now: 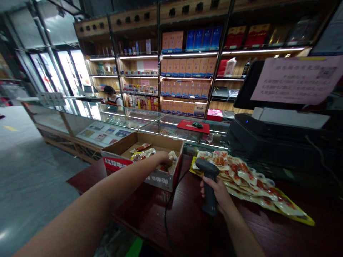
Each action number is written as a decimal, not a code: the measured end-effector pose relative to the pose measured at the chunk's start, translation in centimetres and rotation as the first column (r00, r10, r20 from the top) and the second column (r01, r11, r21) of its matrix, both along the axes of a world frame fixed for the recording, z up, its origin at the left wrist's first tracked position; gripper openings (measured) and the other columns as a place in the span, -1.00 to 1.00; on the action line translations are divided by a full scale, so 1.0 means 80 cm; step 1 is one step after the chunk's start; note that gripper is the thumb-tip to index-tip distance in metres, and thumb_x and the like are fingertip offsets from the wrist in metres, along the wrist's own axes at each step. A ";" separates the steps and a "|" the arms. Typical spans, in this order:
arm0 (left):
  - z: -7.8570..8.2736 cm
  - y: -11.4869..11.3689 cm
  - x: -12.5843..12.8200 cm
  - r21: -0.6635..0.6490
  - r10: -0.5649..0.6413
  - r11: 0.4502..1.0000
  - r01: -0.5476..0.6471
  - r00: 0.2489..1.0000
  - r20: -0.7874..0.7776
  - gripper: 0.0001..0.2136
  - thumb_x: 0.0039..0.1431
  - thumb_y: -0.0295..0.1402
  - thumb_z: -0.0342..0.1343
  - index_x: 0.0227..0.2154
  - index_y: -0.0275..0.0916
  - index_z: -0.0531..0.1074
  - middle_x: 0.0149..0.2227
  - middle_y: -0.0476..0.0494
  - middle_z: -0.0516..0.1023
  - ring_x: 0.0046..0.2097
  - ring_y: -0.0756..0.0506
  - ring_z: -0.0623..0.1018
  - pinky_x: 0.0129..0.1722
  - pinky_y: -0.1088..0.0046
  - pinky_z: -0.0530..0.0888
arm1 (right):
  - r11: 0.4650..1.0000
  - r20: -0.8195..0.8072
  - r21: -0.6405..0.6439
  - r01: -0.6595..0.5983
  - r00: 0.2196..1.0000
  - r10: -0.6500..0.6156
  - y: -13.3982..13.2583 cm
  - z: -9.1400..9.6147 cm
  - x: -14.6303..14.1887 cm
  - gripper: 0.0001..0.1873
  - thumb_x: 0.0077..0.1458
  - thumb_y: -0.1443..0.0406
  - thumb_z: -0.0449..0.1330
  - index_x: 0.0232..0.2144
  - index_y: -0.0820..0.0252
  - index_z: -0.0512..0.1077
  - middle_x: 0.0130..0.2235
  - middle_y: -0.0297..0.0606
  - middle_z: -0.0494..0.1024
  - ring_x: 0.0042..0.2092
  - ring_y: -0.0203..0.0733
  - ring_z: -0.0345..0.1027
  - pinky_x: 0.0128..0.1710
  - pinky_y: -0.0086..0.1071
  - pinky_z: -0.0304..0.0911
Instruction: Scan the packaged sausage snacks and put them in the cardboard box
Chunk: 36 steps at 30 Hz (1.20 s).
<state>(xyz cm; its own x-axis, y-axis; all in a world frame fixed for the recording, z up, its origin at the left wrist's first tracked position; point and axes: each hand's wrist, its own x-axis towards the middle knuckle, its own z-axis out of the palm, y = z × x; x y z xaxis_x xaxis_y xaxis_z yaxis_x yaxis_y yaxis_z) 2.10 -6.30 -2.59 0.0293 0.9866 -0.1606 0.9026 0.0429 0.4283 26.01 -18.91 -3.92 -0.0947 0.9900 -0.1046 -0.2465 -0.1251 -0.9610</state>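
Observation:
My right hand [216,191] is wrapped around the handle of a dark grey barcode scanner [210,185], held upright above the counter. My left hand [166,161] reaches down into an open cardboard box [160,178], its fingers curled and partly hidden. Vacuum-sealed packets of brown food [147,153] lie in the box, one of them right beside that hand. To the right of the scanner, a pile of similar clear packets [238,171] with yellow edges is spread over the counter. The scanner's black cable [166,214] runs across the wood between box and scanner.
The dark red wooden counter [144,210] meets a long glass display case [128,119]. A red mat [184,125] with a computer mouse [197,125] lies on the glass. At right stand a monitor with a pink notice [294,80] and a black machine [262,139]. Another person [114,98] is behind the case.

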 end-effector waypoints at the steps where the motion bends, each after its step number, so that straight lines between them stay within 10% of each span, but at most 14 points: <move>1: 0.005 0.003 -0.005 0.012 0.041 0.999 -0.041 0.999 -0.008 -0.88 -0.42 -0.45 0.24 -0.76 -0.27 0.37 -0.71 -0.14 0.40 -0.44 -0.19 0.49 -0.40 0.35 0.38 | 1.000 0.001 -0.002 0.004 1.000 -0.004 -0.001 0.000 0.001 -0.66 -0.27 0.17 0.32 -0.46 0.27 0.37 -0.64 -0.39 0.43 -0.67 -0.32 0.29 -0.70 -0.45 0.26; 4: 0.022 0.009 -0.021 0.044 0.140 0.989 -0.139 0.990 -0.019 -0.87 -0.37 -0.44 0.22 -0.75 -0.29 0.35 -0.70 -0.12 0.38 -0.39 -0.19 0.49 -0.37 0.38 0.37 | 1.000 0.004 -0.002 0.014 1.000 -0.014 -0.002 0.001 0.003 -0.63 -0.29 0.16 0.33 -0.44 0.27 0.37 -0.65 -0.40 0.42 -0.67 -0.31 0.29 -0.71 -0.45 0.25; 7: 0.041 0.000 -0.022 0.151 0.180 0.961 -0.233 0.936 0.301 -0.85 -0.27 -0.35 0.20 -0.64 -0.31 0.36 -0.66 -0.06 0.39 -0.41 -0.11 0.48 -0.37 0.43 0.37 | 1.000 -0.005 0.005 0.012 1.000 -0.012 -0.004 0.005 0.004 -0.61 -0.30 0.15 0.33 -0.43 0.27 0.37 -0.64 -0.39 0.42 -0.67 -0.31 0.29 -0.70 -0.45 0.25; 12: 0.049 -0.062 0.036 0.254 -0.160 0.879 -0.404 0.252 0.955 -0.63 -0.25 -0.34 0.23 -0.32 -0.27 0.28 -0.40 -0.05 0.50 -0.40 -0.02 0.49 -0.31 0.41 0.41 | 0.999 -0.031 0.029 0.029 0.999 -0.028 -0.006 0.010 0.007 -0.58 -0.31 0.13 0.35 -0.41 0.27 0.38 -0.63 -0.38 0.43 -0.66 -0.31 0.29 -0.69 -0.45 0.26; 15: 0.025 -0.109 0.086 0.283 -0.273 0.904 -0.319 0.074 0.959 -0.63 -0.17 -0.31 0.21 -0.27 -0.26 0.25 -0.28 -0.12 0.51 -0.31 -0.04 0.51 -0.22 0.34 0.42 | 0.996 -0.069 0.073 0.051 0.997 -0.046 -0.007 0.011 0.013 -0.60 -0.28 0.13 0.34 -0.39 0.26 0.40 -0.60 -0.37 0.44 -0.64 -0.31 0.30 -0.67 -0.44 0.27; 24: -0.069 -0.141 0.111 0.419 -0.147 0.864 -0.280 0.655 0.741 -0.72 0.01 -0.42 0.02 -0.16 -0.24 0.24 -0.15 -0.20 0.47 -0.12 -0.11 0.47 -0.06 0.29 0.33 | 0.985 0.003 0.150 -0.084 0.996 0.084 -0.008 0.009 0.023 -0.65 -0.19 0.13 0.28 -0.38 0.25 0.39 -0.59 -0.36 0.44 -0.64 -0.30 0.29 -0.66 -0.43 0.26; 36: -0.077 -0.128 0.089 0.310 -0.020 0.855 -0.417 0.570 0.821 -0.77 0.00 -0.35 0.03 -0.24 -0.24 0.26 -0.25 -0.19 0.51 -0.20 -0.11 0.50 -0.14 0.31 0.38 | 0.982 0.081 0.137 -0.128 0.990 0.118 -0.011 -0.002 0.005 -0.67 -0.15 0.15 0.25 -0.36 0.25 0.35 -0.59 -0.40 0.42 -0.63 -0.30 0.30 -0.64 -0.41 0.27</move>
<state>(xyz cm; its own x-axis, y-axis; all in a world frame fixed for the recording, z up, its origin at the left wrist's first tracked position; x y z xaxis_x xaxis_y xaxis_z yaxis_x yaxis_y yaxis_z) 9.21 -16.52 -8.72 -0.2806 0.9259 0.2529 0.1938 -0.2034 0.9597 26.38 -19.77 -4.08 -0.2141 0.9765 0.0247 -0.1669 -0.0117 -0.9859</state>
